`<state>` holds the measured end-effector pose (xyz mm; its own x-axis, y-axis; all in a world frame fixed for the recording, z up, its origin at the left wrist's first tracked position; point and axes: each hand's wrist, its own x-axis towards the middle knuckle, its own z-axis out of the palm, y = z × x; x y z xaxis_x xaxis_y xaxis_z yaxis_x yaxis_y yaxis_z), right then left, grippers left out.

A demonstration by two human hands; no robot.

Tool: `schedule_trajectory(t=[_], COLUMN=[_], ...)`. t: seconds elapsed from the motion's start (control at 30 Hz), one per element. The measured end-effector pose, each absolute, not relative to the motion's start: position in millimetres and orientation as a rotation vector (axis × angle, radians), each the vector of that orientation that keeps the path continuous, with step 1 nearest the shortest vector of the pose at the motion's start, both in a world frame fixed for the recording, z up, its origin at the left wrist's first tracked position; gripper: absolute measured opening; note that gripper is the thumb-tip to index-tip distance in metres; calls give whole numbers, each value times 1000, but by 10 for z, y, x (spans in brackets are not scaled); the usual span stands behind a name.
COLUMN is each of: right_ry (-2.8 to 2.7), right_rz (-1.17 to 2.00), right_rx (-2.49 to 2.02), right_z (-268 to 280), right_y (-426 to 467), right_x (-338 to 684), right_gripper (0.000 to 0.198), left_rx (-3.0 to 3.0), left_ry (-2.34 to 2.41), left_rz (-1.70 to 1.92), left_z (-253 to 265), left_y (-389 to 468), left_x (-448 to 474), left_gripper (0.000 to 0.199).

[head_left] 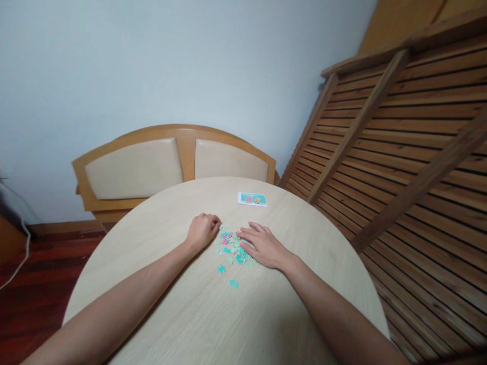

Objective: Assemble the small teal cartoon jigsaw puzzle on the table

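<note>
A small heap of teal, pink and pale jigsaw pieces [230, 246] lies in the middle of a round light wooden table [182, 314]. My left hand [202, 230] rests at the heap's left edge with its fingers curled under; whether it holds a piece I cannot tell. My right hand [262, 246] lies flat, fingers spread, over the heap's right side. Two teal pieces [233, 284] sit apart, nearer to me. A small printed picture card [252, 198] lies farther out on the table, beyond the hands.
A wooden headboard with two beige padded panels [171, 165] leans against the pale wall behind the table. A slatted wooden frame [399, 152] leans at the right. Dark red wood floor [41, 284] shows at the left, with a white cable [19, 261].
</note>
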<state>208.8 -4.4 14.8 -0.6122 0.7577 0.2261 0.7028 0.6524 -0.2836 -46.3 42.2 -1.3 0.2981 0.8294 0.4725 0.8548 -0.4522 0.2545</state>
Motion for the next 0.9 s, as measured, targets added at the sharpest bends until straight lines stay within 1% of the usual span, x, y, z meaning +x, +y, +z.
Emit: schedule_trajectory(t=[0.1,0.3,0.53,0.8,0.9], right_ry=[-2554,-2578,-2522,-2489,-2502], right_rz=[204,158,119,147,164], right_rx=[-1152,-1163,-1318,-1345,-1279], right_z=[158,224,201,147,169], right_y=[-56,-95,-65,-27,-47], right_x=[2086,2073,2093,2114,2087], right_gripper=[40,42,54,52,50], left_rx=[-2554,-2854,-2826,-2771,-2773], left_ry=[-1533,-1116,-1227,-1279,-1266], left_rz=[-864,-786,-759,-765,-749], left_z=[-13,-18,12,-3,-20], left_y=[394,312,310,308,309], left_x=[-428,-330,-343,-328,-316], left_gripper=[18,23,15,18,18])
